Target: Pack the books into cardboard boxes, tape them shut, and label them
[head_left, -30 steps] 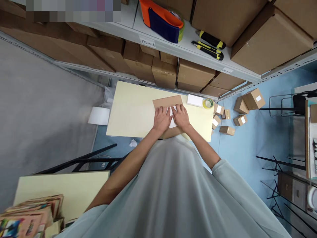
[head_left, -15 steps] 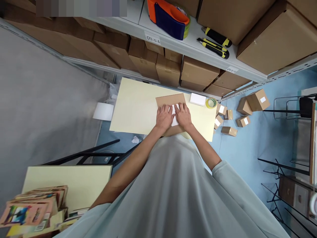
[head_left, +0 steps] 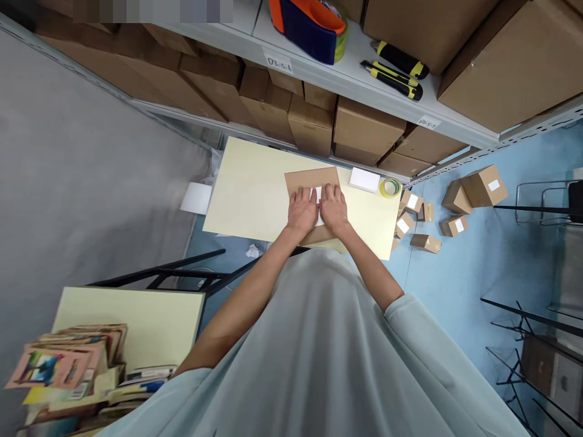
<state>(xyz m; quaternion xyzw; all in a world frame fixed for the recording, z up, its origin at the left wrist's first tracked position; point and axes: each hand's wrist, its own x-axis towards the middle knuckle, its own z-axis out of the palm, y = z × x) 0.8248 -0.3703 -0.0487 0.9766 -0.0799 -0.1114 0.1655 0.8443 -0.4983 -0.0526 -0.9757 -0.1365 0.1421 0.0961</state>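
A flat brown cardboard parcel (head_left: pixel 312 179) lies on a pale yellow table (head_left: pixel 248 191). A white label (head_left: pixel 317 194) sits on the parcel's top. My left hand (head_left: pixel 302 212) and my right hand (head_left: pixel 334 208) lie side by side on it, fingers stretched flat and pressing down on the label and the cardboard. Most of the label is hidden under my fingers.
A white pad of labels (head_left: pixel 364 179) and a roll of yellow tape (head_left: pixel 390 187) lie right of the parcel. Small labelled boxes (head_left: pixel 473 191) are scattered on the blue floor. Shelves above hold cartons, a tape dispenser (head_left: pixel 314 21) and utility knives (head_left: pixel 396 70). Books (head_left: pixel 68 367) are stacked on a near table.
Both hands have stayed flat on the label and drawn slightly closer together. The view has shifted a little as my head moved.
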